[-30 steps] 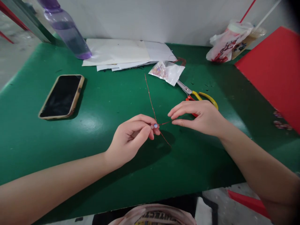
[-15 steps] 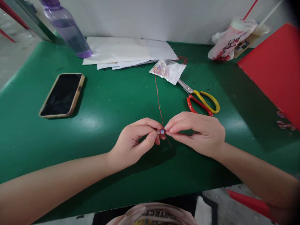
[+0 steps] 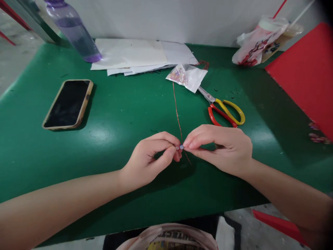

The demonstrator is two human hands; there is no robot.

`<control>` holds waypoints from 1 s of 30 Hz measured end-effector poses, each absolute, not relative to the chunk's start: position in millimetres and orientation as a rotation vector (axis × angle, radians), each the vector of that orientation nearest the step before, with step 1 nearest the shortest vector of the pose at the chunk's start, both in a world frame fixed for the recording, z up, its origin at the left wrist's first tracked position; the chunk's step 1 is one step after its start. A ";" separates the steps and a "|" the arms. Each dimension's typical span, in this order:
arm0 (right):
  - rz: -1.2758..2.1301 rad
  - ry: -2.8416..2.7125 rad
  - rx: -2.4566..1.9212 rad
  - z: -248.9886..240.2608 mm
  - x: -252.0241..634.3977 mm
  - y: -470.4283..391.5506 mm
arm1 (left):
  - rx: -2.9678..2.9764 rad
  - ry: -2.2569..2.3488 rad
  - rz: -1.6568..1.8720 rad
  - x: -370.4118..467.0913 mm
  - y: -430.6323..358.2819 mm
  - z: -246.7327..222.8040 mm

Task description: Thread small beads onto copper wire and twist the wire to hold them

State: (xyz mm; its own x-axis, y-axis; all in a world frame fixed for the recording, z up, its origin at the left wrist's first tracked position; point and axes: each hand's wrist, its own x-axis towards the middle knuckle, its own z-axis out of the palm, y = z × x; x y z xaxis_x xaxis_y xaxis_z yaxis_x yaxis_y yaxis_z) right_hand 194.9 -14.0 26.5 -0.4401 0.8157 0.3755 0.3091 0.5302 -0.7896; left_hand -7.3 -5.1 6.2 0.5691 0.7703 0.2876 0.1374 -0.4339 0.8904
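My left hand pinches a small string of beads between thumb and fingers. A bluish bead shows between the fingertips of both hands. My right hand is closed at the right side of that bead, its thumb and fingertips pressed together. A thin reddish-brown cord runs up from the beads toward a clear packet of beads, and a short end slants down below my fingers. What exactly my right fingertips grip is too small to tell.
Scissors with red and yellow handles lie beyond my right hand. A phone is at the left. A purple bottle, papers, bagged drinks and a red board stand or lie farther back.
The bluish bead has turned slightly between my fingertips. My hands otherwise hold nearly the same pose, and the whole view has shifted a little.
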 end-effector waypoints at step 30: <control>0.883 -1.876 -1.252 24.8 188.1 -17.5 | 2.063 0.710 0.943 -4.2 -7.3 10.2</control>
State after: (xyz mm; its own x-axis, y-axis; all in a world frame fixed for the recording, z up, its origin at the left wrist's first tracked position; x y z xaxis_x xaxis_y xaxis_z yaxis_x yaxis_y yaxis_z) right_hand 188.1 -17.5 24.8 -0.2837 0.9418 0.1805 0.4610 0.2991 -0.8355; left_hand -4.2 -7.3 10.2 0.5753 0.7211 0.3860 0.1721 -0.5682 0.8047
